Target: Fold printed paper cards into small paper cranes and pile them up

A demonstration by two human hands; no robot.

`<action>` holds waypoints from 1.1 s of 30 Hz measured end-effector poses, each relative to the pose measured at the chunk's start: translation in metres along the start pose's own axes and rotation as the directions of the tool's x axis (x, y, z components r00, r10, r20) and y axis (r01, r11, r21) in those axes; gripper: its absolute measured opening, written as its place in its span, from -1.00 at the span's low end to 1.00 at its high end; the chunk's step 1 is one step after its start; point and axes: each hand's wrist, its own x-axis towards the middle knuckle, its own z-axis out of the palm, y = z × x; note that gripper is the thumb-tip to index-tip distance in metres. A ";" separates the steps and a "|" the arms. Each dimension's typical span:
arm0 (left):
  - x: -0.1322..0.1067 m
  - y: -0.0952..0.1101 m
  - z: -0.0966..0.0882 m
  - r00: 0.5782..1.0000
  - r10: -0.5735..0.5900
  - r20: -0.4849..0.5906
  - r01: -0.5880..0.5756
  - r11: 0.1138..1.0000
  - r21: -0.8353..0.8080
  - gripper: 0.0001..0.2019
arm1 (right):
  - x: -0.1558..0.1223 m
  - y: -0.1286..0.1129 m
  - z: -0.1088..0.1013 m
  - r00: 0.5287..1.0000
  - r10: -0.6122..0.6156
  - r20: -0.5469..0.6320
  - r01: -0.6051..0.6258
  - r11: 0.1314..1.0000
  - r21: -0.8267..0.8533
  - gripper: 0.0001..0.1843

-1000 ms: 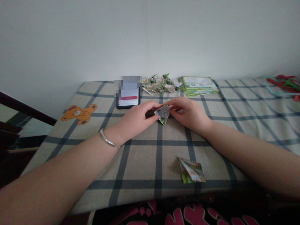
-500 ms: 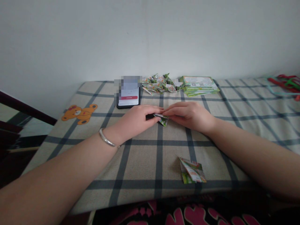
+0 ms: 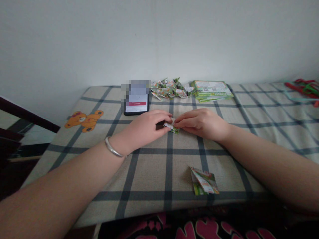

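Between my two hands, just above or on the checked cloth, is a small folded piece of printed paper, green and white. My left hand pinches its left side between thumb and fingers; a silver bangle circles that wrist. At the paper's right side, the fingertips of my right hand close on it. Part of the paper is hidden by the fingers. Nearer to me lies a second folded printed paper, with a diagonal flap on top.
At the back, by the wall, stand a phone with a lit screen, a heap of folded paper pieces and a stack of green printed sheets. Red and green items lie far right. A bear picture decorates the cloth at left.
My fingertips have drawn slightly apart, and more of the folded paper's white printed face shows between them. The other things stay where they were.
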 end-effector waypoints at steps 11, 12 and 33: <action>0.001 0.006 -0.001 0.987 -0.108 -0.119 0.124 0.983 0.134 -0.80 | 0.000 0.002 0.008 0.977 0.178 -0.118 -0.163 0.978 0.129 -0.86; 0.001 0.006 -0.001 0.981 -0.146 -0.131 0.161 0.981 0.112 -0.81 | 0.001 0.001 0.008 0.970 0.206 -0.132 -0.190 0.973 0.128 -0.87; 0.001 0.010 0.004 0.971 -0.229 -0.069 0.219 0.968 -0.126 -0.98 | 0.000 -0.010 0.009 0.967 0.237 -0.090 -0.244 0.967 -0.075 -0.85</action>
